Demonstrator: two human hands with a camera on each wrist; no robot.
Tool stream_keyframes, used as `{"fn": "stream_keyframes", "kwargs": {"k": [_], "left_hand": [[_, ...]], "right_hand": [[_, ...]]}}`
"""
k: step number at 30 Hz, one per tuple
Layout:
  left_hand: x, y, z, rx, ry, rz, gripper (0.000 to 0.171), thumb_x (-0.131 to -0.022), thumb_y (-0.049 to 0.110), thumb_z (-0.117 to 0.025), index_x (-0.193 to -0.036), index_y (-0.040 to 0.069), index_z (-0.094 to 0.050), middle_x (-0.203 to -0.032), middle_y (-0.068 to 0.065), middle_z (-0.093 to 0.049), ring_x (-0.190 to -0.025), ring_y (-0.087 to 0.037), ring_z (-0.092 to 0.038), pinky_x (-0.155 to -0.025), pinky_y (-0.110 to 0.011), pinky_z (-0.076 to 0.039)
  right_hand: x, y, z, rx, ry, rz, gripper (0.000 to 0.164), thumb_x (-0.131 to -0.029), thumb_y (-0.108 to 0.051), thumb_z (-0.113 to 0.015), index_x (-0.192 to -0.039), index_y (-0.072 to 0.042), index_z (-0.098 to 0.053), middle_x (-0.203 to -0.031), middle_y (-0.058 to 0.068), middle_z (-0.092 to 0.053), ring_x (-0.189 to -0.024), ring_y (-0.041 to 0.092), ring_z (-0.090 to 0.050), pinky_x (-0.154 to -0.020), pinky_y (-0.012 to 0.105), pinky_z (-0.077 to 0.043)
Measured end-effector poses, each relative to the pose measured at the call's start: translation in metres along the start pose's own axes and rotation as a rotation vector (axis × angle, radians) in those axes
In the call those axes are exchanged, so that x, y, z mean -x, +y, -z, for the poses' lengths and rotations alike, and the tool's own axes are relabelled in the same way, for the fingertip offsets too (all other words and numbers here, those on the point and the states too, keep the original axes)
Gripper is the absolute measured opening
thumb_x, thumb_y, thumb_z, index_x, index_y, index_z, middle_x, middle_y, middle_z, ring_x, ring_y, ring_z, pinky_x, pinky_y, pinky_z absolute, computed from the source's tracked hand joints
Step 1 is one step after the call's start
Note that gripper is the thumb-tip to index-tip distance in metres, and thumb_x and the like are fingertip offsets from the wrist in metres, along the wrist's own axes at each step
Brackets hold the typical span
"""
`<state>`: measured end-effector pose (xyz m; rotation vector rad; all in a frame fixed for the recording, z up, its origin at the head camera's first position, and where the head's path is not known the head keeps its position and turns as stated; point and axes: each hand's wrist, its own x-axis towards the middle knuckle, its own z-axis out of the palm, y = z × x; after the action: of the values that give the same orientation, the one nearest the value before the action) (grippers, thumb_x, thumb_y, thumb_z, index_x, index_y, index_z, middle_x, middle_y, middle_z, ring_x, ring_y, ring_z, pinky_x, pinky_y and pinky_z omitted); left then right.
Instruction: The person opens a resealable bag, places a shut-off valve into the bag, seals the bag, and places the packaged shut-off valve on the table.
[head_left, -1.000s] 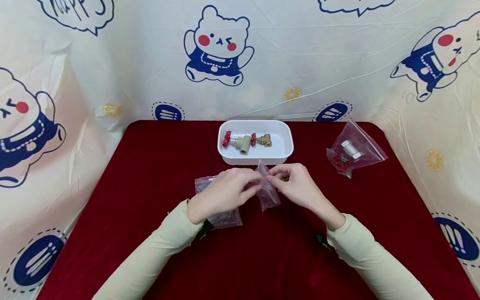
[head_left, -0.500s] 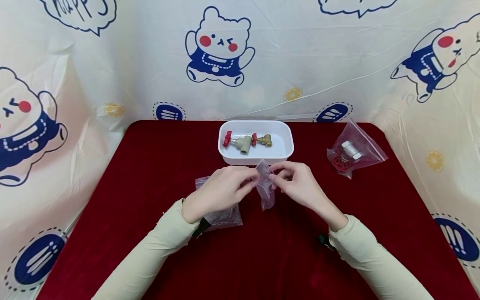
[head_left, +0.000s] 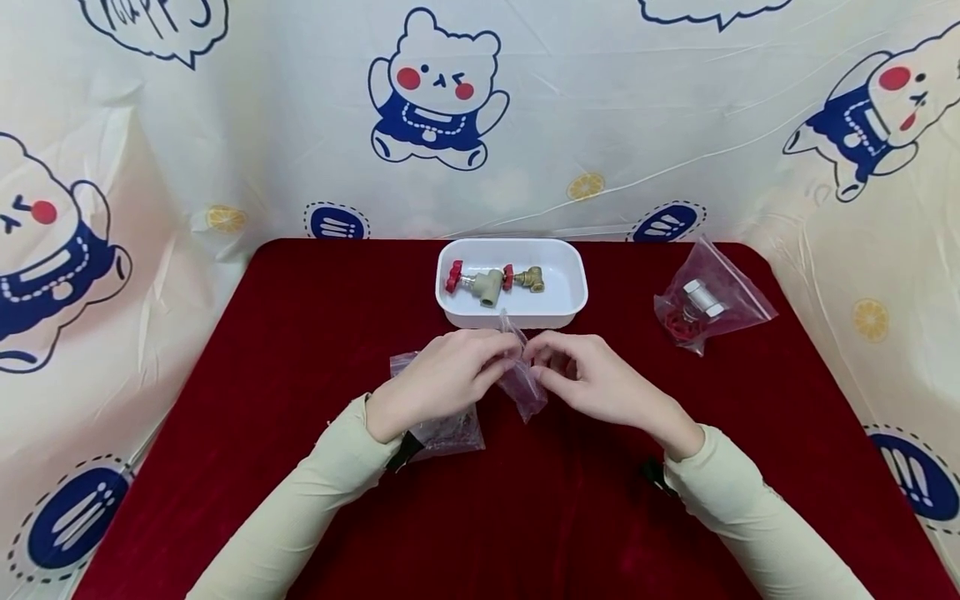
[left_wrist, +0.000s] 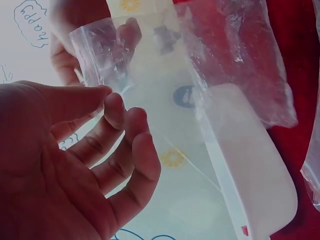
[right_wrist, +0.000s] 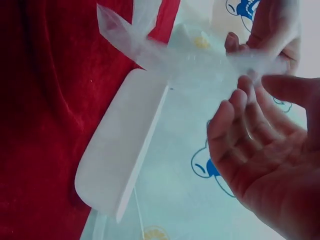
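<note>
Between both hands hangs a small clear plastic bag, upright over the table in front of the white tray; I see nothing inside it. The left hand pinches its top edge between thumb and forefinger, the other fingers loosely curled, as the left wrist view shows. From the other side, the right hand holds the bag's edge between thumb and forefinger. In the left wrist view a fingertip of the right hand shows through the film. Partly hidden under the left hand, another clear plastic bag lies flat.
The white tray at the back holds a valve with a greenish-grey body and a brass valve, both with red handles. A clear bag containing a silvery valve with a red handwheel lies at right on the red cloth.
The bag's top has swung slightly left and its film has turned more edge-on. The right hand has shifted slightly, with its fingertips now closer to the left hand.
</note>
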<state>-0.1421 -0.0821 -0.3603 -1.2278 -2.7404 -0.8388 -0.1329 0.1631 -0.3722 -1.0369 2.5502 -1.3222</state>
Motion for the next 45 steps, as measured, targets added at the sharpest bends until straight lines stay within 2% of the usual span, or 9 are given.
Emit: {"fn": "stream_keyframes", "kwargs": {"k": [4,11,26,28,31,35,37,41,45], "left_hand": [[0.0,-0.001,0.0,0.017,-0.006,0.011,0.011,-0.106,0.014,-0.065,-0.112,0.02,-0.072,-0.096,0.011,-0.068,-0.081,-0.008,-0.059,-0.071,-0.03,-0.052],[0.002,-0.003,0.004,0.029,-0.015,0.019,0.008,-0.106,0.015,-0.065,-0.109,0.02,-0.07,-0.089,0.011,-0.062,-0.074,-0.009,-0.053,-0.067,-0.03,-0.049],[0.01,-0.014,0.02,0.16,-0.044,0.071,0.002,-0.106,0.017,-0.066,-0.108,0.016,-0.066,-0.09,0.006,-0.058,-0.077,-0.013,-0.053,-0.069,-0.033,-0.05],[0.01,-0.016,0.018,0.188,-0.021,0.073,0.011,-0.104,0.022,-0.07,-0.111,0.015,-0.066,-0.098,0.005,-0.06,-0.084,-0.013,-0.055,-0.072,-0.034,-0.052],[0.008,-0.018,0.009,0.27,0.027,0.102,0.047,-0.095,0.033,-0.082,-0.132,0.013,-0.06,-0.123,0.002,-0.06,-0.107,-0.014,-0.057,-0.085,-0.039,-0.055],[0.003,-0.02,-0.012,0.444,0.046,0.144,0.111,-0.077,0.035,-0.096,-0.161,0.015,-0.027,-0.157,-0.006,-0.041,-0.144,-0.019,-0.039,-0.113,-0.053,-0.041],[0.002,-0.02,-0.022,0.522,0.017,0.159,0.128,-0.073,0.033,-0.099,-0.166,0.022,-0.011,-0.164,-0.007,-0.031,-0.152,-0.019,-0.029,-0.119,-0.057,-0.031],[0.0,-0.021,-0.036,0.624,-0.023,0.155,0.14,-0.072,0.028,-0.099,-0.167,0.031,0.003,-0.169,-0.007,-0.025,-0.154,-0.018,-0.026,-0.121,-0.055,-0.026],[-0.003,-0.021,-0.042,0.634,-0.007,0.14,0.136,-0.073,0.029,-0.098,-0.168,0.03,-0.001,-0.167,-0.007,-0.03,-0.15,-0.016,-0.033,-0.121,-0.053,-0.029]], "right_hand": [[0.0,0.0,0.001,0.007,-0.026,0.025,0.015,-0.099,-0.004,-0.072,-0.11,-0.015,-0.074,-0.098,-0.006,-0.071,-0.082,0.012,-0.065,-0.072,0.031,-0.055],[0.001,0.002,0.005,0.032,-0.011,0.034,0.013,-0.098,-0.005,-0.075,-0.102,-0.017,-0.074,-0.093,-0.008,-0.07,-0.081,0.013,-0.062,-0.071,0.031,-0.053],[0.012,0.002,0.012,0.051,0.006,-0.016,0.01,-0.1,-0.007,-0.073,-0.104,-0.015,-0.073,-0.094,-0.01,-0.068,-0.082,0.014,-0.061,-0.068,0.029,-0.053],[0.012,0.003,0.01,0.048,0.026,0.004,0.009,-0.099,-0.006,-0.074,-0.104,-0.013,-0.073,-0.095,-0.01,-0.069,-0.082,0.014,-0.062,-0.066,0.029,-0.052],[0.009,0.003,0.007,0.04,0.06,0.033,0.01,-0.098,-0.006,-0.076,-0.103,-0.014,-0.075,-0.096,-0.01,-0.07,-0.083,0.012,-0.062,-0.066,0.03,-0.053],[0.006,0.003,0.002,0.025,0.082,0.063,0.011,-0.097,-0.008,-0.077,-0.102,-0.017,-0.077,-0.097,-0.008,-0.074,-0.086,0.011,-0.064,-0.07,0.034,-0.054],[0.005,0.002,0.0,0.013,0.081,0.075,0.01,-0.096,-0.009,-0.078,-0.102,-0.017,-0.078,-0.098,-0.005,-0.075,-0.088,0.011,-0.066,-0.075,0.035,-0.055],[0.003,-0.001,-0.002,0.007,0.082,0.1,0.011,-0.095,-0.007,-0.078,-0.102,-0.016,-0.079,-0.099,-0.004,-0.077,-0.09,0.012,-0.068,-0.079,0.036,-0.056],[0.004,0.0,-0.002,0.03,0.099,0.12,0.017,-0.092,0.0,-0.079,-0.104,-0.013,-0.08,-0.101,-0.006,-0.077,-0.093,0.011,-0.07,-0.081,0.039,-0.058]]}}
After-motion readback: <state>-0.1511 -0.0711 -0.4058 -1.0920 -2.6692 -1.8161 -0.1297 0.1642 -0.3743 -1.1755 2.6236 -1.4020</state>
